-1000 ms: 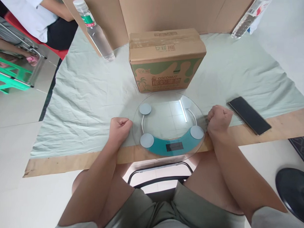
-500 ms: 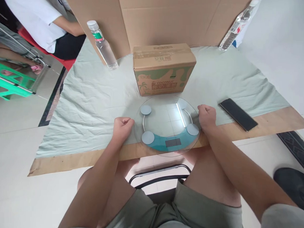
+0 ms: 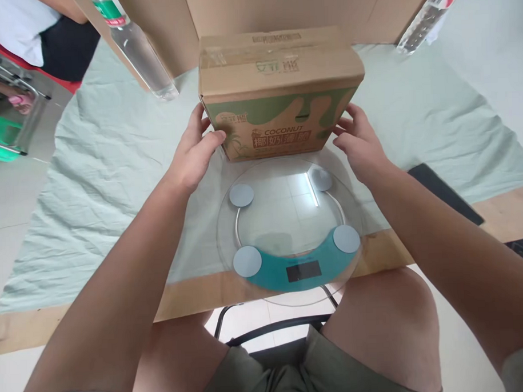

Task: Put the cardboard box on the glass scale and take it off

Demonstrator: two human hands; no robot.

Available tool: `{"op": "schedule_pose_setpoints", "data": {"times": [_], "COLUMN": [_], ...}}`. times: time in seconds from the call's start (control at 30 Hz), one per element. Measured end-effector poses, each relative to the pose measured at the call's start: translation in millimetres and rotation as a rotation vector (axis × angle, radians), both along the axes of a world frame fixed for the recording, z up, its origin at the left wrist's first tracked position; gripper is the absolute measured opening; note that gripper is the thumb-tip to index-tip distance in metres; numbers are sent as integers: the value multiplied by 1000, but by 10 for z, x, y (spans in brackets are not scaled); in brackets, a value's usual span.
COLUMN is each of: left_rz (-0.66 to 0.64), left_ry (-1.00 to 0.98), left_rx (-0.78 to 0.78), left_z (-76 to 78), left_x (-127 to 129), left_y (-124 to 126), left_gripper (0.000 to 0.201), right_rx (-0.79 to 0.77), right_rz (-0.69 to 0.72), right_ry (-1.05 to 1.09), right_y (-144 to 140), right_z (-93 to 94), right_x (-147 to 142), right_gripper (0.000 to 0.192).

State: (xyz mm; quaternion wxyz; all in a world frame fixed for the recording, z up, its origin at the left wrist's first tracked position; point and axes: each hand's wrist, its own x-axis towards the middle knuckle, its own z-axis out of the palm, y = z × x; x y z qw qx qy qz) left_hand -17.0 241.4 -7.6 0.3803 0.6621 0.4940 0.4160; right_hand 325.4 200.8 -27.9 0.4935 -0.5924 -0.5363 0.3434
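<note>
Low in the frame's centre, the round glass scale [image 3: 288,229] lies at the table edge, no longer flanked by fists. Both have opened and gone forward: the left hand [image 3: 195,152] and right hand [image 3: 358,144], fingers spread, now press the lower corners of the coconut carton [image 3: 279,87] at upper centre, seemingly about to lift it.

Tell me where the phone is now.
In the head view, the phone lies on the cloth at the right, partly hidden by the right forearm, beside the round scale.

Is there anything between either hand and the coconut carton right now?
Nothing visible. The left hand lies open against the carton at its left lower corner, and the right hand is at its right lower corner. The glass scale sits just in front of the carton, under the wrists.
</note>
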Motion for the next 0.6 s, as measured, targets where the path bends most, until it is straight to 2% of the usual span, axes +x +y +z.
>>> {"op": "schedule_pose_setpoints", "data": {"times": [0.13, 0.33, 0.47, 0.53, 0.6], "left_rz": [-102, -98, -87, -87, -82], "left_ry": [-91, -176, -154, -148, -149], "left_rx": [-122, -78, 4, 33, 26], "left_z": [59, 161, 470, 655, 786], "left_x": [169, 243, 210, 168, 118], "left_y": [-53, -134, -333, -545, -814], "left_gripper": [50, 62, 57, 53, 58], "right_rx": [46, 95, 197, 210, 194], "right_rz": [164, 149, 236, 232, 199], "right_ry": [35, 111, 199, 186, 157], "right_y": [53, -5, -187, -364, -595], "right_z": [26, 179, 500, 667, 771], "right_x": [-111, -246, -287, -292, -289], "right_gripper": [57, 54, 66, 65, 62]}}
